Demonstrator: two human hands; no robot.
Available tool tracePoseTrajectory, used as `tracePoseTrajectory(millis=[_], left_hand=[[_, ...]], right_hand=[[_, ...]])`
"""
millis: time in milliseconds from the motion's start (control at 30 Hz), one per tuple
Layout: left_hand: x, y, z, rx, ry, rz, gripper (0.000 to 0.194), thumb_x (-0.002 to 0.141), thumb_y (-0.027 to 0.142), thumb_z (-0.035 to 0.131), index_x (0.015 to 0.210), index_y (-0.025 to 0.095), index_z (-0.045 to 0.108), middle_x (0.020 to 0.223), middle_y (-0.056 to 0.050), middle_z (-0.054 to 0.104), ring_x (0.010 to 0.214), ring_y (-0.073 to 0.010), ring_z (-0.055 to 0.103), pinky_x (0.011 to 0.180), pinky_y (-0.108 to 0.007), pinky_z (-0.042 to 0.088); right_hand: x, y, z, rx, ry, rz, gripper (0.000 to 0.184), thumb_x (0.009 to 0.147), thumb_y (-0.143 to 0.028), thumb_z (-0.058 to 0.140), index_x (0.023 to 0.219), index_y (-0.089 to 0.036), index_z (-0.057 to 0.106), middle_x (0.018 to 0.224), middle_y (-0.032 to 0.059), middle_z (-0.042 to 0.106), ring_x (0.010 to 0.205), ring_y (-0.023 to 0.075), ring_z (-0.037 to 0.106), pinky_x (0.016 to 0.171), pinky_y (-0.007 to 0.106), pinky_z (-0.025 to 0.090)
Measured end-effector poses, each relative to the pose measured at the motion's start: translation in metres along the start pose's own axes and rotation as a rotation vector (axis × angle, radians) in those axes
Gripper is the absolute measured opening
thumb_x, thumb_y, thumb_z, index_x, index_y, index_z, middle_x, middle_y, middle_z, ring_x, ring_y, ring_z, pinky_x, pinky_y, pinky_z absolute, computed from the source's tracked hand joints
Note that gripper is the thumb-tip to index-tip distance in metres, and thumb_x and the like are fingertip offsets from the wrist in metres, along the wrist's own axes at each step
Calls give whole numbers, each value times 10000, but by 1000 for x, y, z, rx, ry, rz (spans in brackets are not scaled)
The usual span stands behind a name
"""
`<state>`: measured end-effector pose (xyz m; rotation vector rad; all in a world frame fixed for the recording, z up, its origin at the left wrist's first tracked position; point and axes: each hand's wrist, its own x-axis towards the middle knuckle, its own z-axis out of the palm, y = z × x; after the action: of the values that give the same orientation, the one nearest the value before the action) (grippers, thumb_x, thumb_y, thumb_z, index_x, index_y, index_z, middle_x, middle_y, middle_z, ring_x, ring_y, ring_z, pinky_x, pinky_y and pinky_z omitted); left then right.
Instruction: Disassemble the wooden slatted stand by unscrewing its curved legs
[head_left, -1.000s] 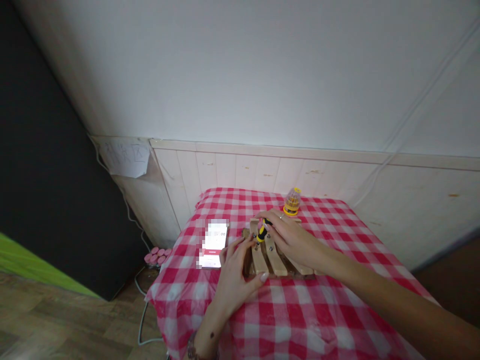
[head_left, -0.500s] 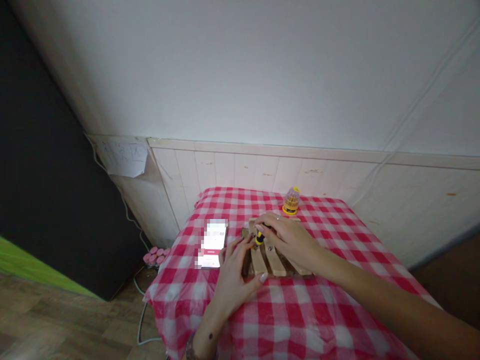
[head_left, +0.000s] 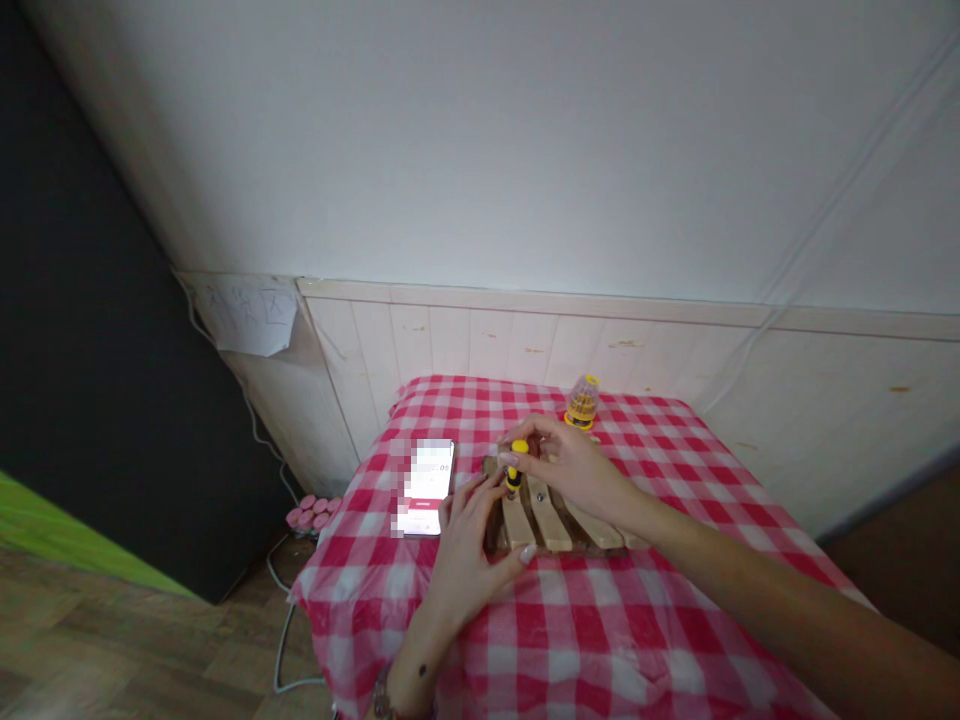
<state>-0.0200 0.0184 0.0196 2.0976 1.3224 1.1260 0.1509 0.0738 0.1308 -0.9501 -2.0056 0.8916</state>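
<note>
A short yellow-and-black screwdriver (head_left: pixel 518 449) stands upright over a pale wooden slat (head_left: pixel 519 528), its tip at the slat's upper end. My right hand (head_left: pixel 570 460) pinches its handle between thumb and fingers. Several such slats lie side by side on a brown base, and a screw (head_left: pixel 540 496) shows in the one beside it. From the left, my left hand (head_left: pixel 471 545) grips this wooden slatted piece, fingers by the screwdriver tip and thumb at the near edge. Both hands hide part of the piece.
A lit phone (head_left: pixel 429 488) lies left of my left hand. Behind the slats stands a clear, yellow-based bit holder (head_left: pixel 583 402). A red-and-white checked cloth (head_left: pixel 645 620) covers the table. Pink round objects (head_left: pixel 311 513) and a white cable (head_left: pixel 281 640) are at the left.
My right hand has changed its hold: the fingers have lifted and the screwdriver's yellow top now shows, where the hand covered it before. My left hand stays in place.
</note>
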Motion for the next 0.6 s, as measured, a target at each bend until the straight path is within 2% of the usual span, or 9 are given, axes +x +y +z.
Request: tracePoseTrajectory(millis=[100, 200, 300, 400, 500, 600], left_hand=[[0, -1, 0, 5, -2, -5, 577, 857, 494, 683, 1353, 218, 577, 1514, -135, 555, 1426, -385, 414, 1136, -598, 341], [-1, -1, 0, 2, 3, -5, 549, 862, 468, 682, 1342, 223, 582, 1517, -125, 552, 1424, -378, 417, 1141, -597, 340], [-2, -1, 1, 2, 5, 0, 517, 861, 460, 683, 1313, 224, 598, 1517, -119, 554, 1422, -378, 418, 1143, -599, 337], [-2, -2, 2, 12, 12, 2, 528, 855, 451, 695, 1324, 231, 591, 1522, -115, 549, 1417, -379, 423, 1144, -595, 337], [-1, -3, 2, 14, 14, 6, 523, 852, 452, 701, 1315, 234, 594, 1527, -118, 544, 1417, -377, 424, 1143, -589, 339], [0, -4, 1, 7, 9, 10, 528, 851, 439, 704, 1319, 226, 590, 1521, -122, 550, 1421, -377, 420, 1142, -587, 342]], right_hand=[[3, -8, -4, -77, 3, -50, 249, 924, -459, 687, 929, -211, 706, 994, 76, 703, 896, 216, 664, 799, 376, 550], [2, -15, -7, -203, -41, -117, 183, 987, -346, 613, 1011, -225, 748, 1085, 87, 681, 1016, 224, 654, 877, 389, 545], [-1, -14, -7, -371, -56, -178, 271, 1033, -225, 488, 1198, -237, 703, 1159, 103, 666, 1094, 233, 644, 942, 427, 541], [-4, -8, -4, -567, -36, -218, 345, 1043, -203, 429, 1313, -249, 638, 1222, 116, 650, 1125, 252, 641, 956, 457, 550], [-4, -6, -1, -662, -1, -242, 324, 1049, -228, 438, 1299, -261, 642, 1206, 107, 662, 1105, 258, 654, 943, 449, 564], [-3, -7, 0, -597, -4, -297, 241, 1046, -258, 498, 1182, -233, 696, 1103, 92, 692, 1047, 235, 673, 925, 397, 567]])
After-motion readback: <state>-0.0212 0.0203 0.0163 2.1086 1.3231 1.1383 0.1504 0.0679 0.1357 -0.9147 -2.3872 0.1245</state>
